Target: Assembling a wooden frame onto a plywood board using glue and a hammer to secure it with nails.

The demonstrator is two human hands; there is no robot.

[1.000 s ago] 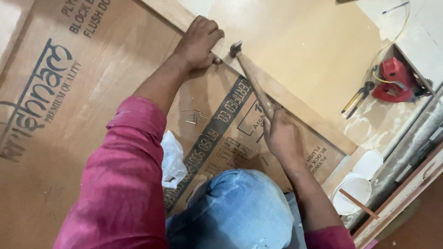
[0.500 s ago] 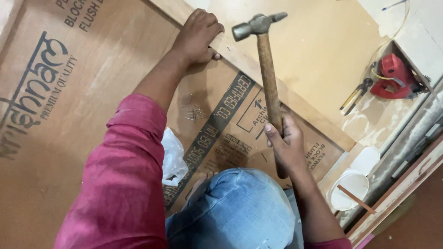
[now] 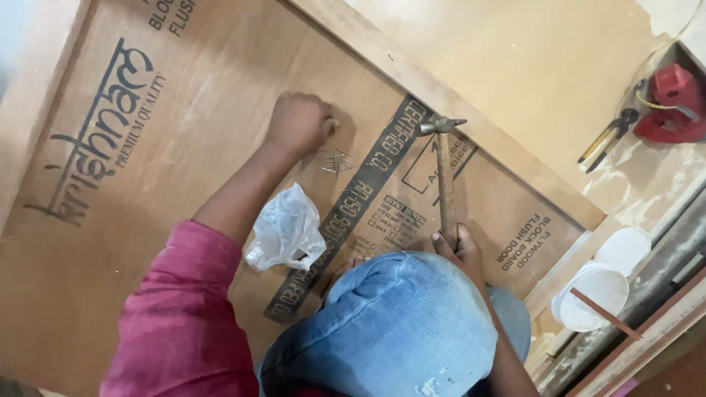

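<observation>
My left hand (image 3: 298,125) is closed in a loose fist, resting on the brown plywood board (image 3: 184,147) right beside a small pile of loose nails (image 3: 336,162); whether a nail is pinched in its fingers cannot be told. My right hand (image 3: 457,250) grips the lower end of a wooden-handled hammer (image 3: 443,176). The hammer's steel head (image 3: 440,126) rests low over the board's printed dark band, near the light wooden edge strip (image 3: 441,95). My bent knee in blue jeans (image 3: 397,323) hides part of the board.
A crumpled clear plastic bag (image 3: 285,229) lies on the board near my left arm. Pliers (image 3: 609,136) and a red power tool (image 3: 673,103) lie on the dusty floor at upper right. Two white bowls (image 3: 599,294) with a thin stick sit at lower right.
My left hand left the edge strip and moved down to the nail pile. The hammer, raised half a second ago, came down with its head low over the board.
</observation>
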